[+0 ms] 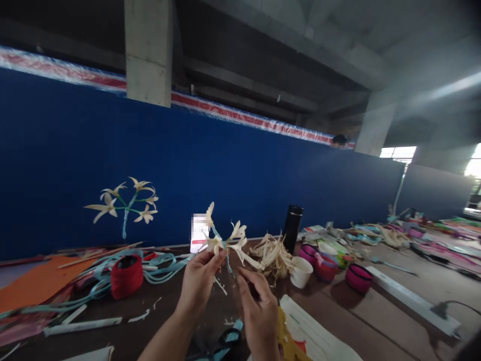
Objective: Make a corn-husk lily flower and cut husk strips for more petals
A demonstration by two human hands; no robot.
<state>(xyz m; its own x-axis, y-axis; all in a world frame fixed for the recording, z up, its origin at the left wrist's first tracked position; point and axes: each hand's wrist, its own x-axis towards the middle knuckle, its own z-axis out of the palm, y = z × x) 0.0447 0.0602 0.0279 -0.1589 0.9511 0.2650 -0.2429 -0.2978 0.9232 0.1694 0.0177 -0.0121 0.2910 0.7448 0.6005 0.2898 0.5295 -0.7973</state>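
Cream petals (pixel 237 244) on a pale blue stem (pixel 228 263) make up the spray (pixel 217 243), raised above the table (pixel 161 293) between our two hands. Our left hand (pixel 203 273) has thumb and forefinger pinched together on it, just below the blooms. Our right hand (pixel 259 306) is beside the lower stem, thumb and forefinger near each other; we cannot tell whether the tips touch it.

We judge the spray very light, its petals thin, dry and easily creased or torn, perhaps stiff enough to hold their curl. The wrapped stem looks firmer and not slippery, so we would take hold there, low down, with a gentle pinch, and leave the blooms untouched.

As for edges, the upper bloom overlaps the phone (pixel 199 234) from our view, and the right-hand petals come near the husks (pixel 273 254), which could snag them. Beyond those stand the bottle (pixel 292 228) and the cup (pixel 301 273). Scissors (pixel 230 338) lie low between our forearms, so dipping the wrists calls for care. Upward, in front of the wall (pixel 244 165), seems the roomiest way; the other spray (pixel 130 204) is well apart, at left.
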